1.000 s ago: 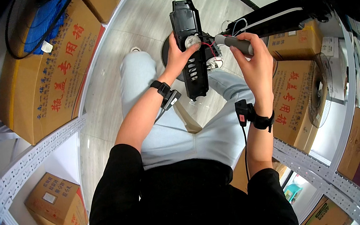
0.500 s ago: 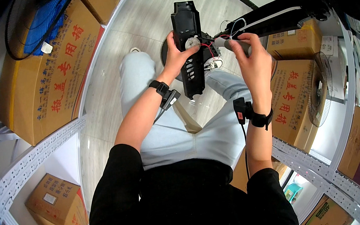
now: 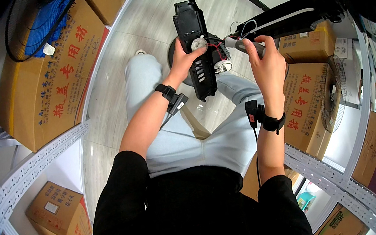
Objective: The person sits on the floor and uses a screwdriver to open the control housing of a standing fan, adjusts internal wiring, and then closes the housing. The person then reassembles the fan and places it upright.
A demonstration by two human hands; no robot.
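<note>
- Black housing (image 3: 206, 64), long axis roughly twelve-to-six, clamped in fingers of left hand (image 3: 182, 63).
- Right hand (image 3: 266, 64): fingers pinch grey tool (image 3: 241, 44); housing lies toward nine o'clock.

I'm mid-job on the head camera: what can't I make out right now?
In the head view:
- Left hand: fingertips, except the thumb's, hidden behind the black housing.
- Black housing: far side faces away, hidden by its own body.
- Red wires: ends too small and tangled to trace.
- Grey-handled tool: tip too small to tell.
- Black ring guard: cut off by the top edge.
</note>
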